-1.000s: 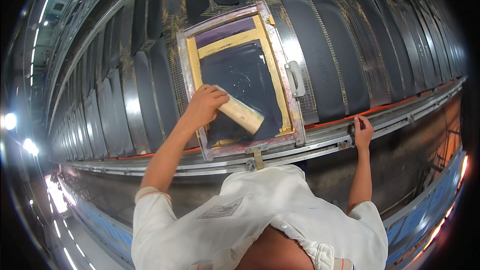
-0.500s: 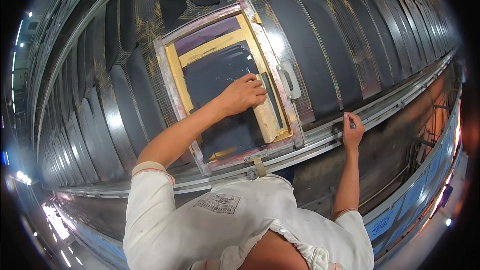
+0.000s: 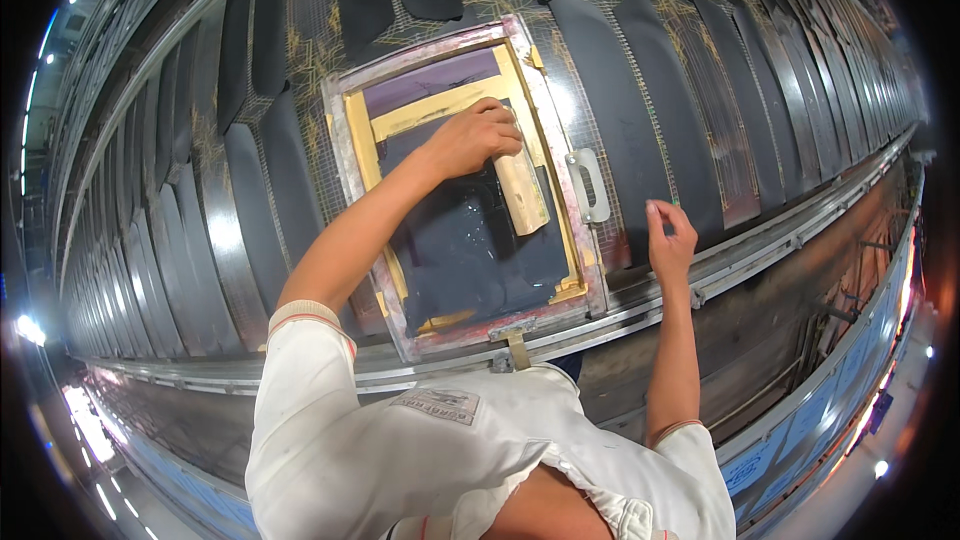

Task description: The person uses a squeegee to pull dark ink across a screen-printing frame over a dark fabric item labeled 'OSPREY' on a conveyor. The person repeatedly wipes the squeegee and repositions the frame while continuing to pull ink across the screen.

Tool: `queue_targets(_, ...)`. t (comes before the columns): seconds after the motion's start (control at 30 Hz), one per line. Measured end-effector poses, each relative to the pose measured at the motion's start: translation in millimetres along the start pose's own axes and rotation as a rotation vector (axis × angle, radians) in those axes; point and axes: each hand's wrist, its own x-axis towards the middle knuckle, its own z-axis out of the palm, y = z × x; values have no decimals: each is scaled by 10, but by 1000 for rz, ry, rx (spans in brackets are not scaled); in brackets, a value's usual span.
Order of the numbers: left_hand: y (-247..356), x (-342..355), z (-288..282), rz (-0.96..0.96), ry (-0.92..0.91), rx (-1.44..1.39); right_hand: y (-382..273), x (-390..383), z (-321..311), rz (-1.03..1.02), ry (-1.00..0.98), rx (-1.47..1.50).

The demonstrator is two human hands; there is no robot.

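My left hand [image 3: 473, 143] is closed over the upper end of a pale wooden squeegee [image 3: 522, 205]. The squeegee stands on the dark, ink-wet mesh [image 3: 460, 270] of a printing screen, right of its middle. Yellow tape lines the inside of the screen's stained frame [image 3: 349, 145]. A light-coloured handle [image 3: 600, 210] juts from the frame's right side. My right hand [image 3: 673, 245] hovers right of that handle, near the table's front rail, touching nothing. Its fingers are loosely bent and apart, with nothing visible in them.
Dark fabric pieces [image 3: 690, 130] lie in rows along the long table on both sides of the screen. A metal rail [image 3: 740, 255] edges the table nearest me. A bracket with a strap [image 3: 517, 350] sits at the frame's near edge.
My left hand has slid the squeegee away from me and slightly left over the mesh. My right hand has moved left and a little farther out, closer to the handle.
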Motion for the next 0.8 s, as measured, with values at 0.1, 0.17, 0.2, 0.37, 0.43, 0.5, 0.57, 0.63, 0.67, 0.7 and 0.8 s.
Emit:
queue_targets(0.1,137,-213,-70,-60,-1,41,-308,282,324,-81,-60,70)
queue_targets(0.17,372,-413,-232,-130,-145,193,-395,359,507,-156,-104,-50)
queue_targets(0.2,557,-566,-279,-199,-145,218,-430,398,613,-199,-119,-104)
queue_targets(0.37,1179,-960,-347,-477,76,58,-569,623,938,-206,-144,-319)
queue_targets(0.43,1180,-1008,-261,-530,174,96,-600,571,946,-236,-176,-384)
queue_targets(0.5,1051,-976,-235,-610,187,90,-621,507,959,-248,-165,-421)
queue_targets(0.57,821,-988,-244,-638,225,92,-659,548,997,-217,-221,-439)
queue_targets(0.63,554,-938,-308,-662,210,73,-712,660,1024,-160,-286,-449)
queue_targets(0.67,414,-926,-329,-674,208,75,-762,738,1017,-125,-324,-447)
queue_targets(0.7,305,-933,-333,-689,198,72,-801,775,1025,-84,-370,-445)
queue_targets(0.8,29,-919,-388,-719,208,-5,-756,834,1061,-44,-382,-464)
